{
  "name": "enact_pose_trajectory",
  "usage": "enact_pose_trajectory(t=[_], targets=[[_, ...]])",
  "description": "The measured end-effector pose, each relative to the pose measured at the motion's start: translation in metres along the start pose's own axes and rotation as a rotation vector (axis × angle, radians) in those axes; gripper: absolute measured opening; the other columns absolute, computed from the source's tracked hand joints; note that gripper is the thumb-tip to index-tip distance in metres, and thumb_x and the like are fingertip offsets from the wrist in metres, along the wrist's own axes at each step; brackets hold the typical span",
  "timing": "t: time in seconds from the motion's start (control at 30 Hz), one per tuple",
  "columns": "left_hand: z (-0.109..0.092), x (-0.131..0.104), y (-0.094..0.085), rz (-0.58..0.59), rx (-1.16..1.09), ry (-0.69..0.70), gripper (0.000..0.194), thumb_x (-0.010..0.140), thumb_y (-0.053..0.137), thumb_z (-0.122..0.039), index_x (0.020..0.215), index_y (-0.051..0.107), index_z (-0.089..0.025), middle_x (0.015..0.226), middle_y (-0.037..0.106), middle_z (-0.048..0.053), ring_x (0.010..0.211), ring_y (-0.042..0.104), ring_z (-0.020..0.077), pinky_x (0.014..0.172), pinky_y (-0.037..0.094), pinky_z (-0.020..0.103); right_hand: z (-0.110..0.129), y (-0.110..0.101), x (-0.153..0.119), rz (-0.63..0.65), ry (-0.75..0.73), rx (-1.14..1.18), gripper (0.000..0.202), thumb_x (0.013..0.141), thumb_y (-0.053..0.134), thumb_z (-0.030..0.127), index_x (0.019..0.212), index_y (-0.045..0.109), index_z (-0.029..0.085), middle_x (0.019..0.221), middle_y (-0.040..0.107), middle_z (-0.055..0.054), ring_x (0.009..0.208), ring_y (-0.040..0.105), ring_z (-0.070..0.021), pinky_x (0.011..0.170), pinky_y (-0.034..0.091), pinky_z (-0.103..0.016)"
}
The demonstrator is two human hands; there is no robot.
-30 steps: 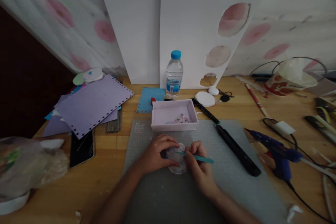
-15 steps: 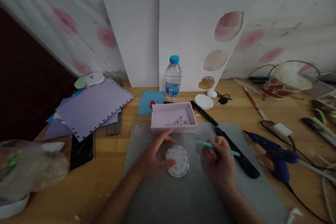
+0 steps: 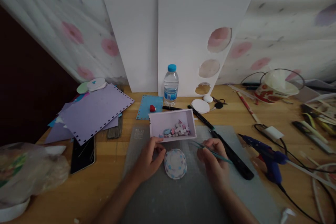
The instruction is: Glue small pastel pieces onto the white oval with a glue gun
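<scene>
My left hand point(image 3: 151, 159) is closed on the near left corner of a pale pink box point(image 3: 172, 115), which is tilted toward me and holds small pink, white and blue pieces point(image 3: 178, 129). My right hand point(image 3: 214, 155) grips teal tweezers point(image 3: 217, 155), their tips near the box's front right edge. Between my hands a round white disc point(image 3: 175, 163) with blue and pink bits lies on the grey cutting mat point(image 3: 168, 199).
A water bottle point(image 3: 171, 85) stands behind the box. Right of my right hand lie a black cutter point(image 3: 233, 157) and a blue glue gun point(image 3: 267, 154). Purple sheets point(image 3: 97, 112), a phone point(image 3: 82, 155) and a plastic bag point(image 3: 34, 171) are at left.
My left hand has left the disc and taken hold of the box, whose far side is raised so more pieces show. The tweezers have moved slightly left and down. The view has tilted up.
</scene>
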State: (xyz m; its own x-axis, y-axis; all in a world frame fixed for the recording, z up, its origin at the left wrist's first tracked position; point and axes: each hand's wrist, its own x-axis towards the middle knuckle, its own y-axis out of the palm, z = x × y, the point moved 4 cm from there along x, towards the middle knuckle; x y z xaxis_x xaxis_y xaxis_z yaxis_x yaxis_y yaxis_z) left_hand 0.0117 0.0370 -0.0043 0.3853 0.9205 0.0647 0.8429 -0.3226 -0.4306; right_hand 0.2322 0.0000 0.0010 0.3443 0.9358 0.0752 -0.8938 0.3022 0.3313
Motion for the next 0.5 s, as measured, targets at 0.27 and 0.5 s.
enact_pose_trajectory(t=[0.27,0.5], targets=[[0.007,-0.001,0.002,-0.010,-0.065,0.016,0.022,0.093,0.047,-0.024,0.114,0.043,-0.020,0.088,0.064,0.003,0.086,0.064,0.0166,0.083,0.048,0.035,0.035,0.011,0.011,0.119,-0.267,-0.434,0.005,0.079,0.070,0.026,0.082,0.066,0.023,0.091,0.064,-0.006,0.088,0.061,-0.0207,0.075,0.051,-0.034],[0.006,0.000,0.002,-0.004,-0.058,0.024,0.019,0.093,0.047,-0.022,0.111,0.043,-0.020,0.087,0.065,0.002,0.085,0.065,0.0157,0.081,0.049,0.033,0.028,0.046,0.037,0.264,-0.241,-0.564,0.010,0.075,0.073,0.027,0.075,0.064,0.024,0.076,0.069,-0.002,0.074,0.064,-0.0201,0.067,0.050,-0.033]])
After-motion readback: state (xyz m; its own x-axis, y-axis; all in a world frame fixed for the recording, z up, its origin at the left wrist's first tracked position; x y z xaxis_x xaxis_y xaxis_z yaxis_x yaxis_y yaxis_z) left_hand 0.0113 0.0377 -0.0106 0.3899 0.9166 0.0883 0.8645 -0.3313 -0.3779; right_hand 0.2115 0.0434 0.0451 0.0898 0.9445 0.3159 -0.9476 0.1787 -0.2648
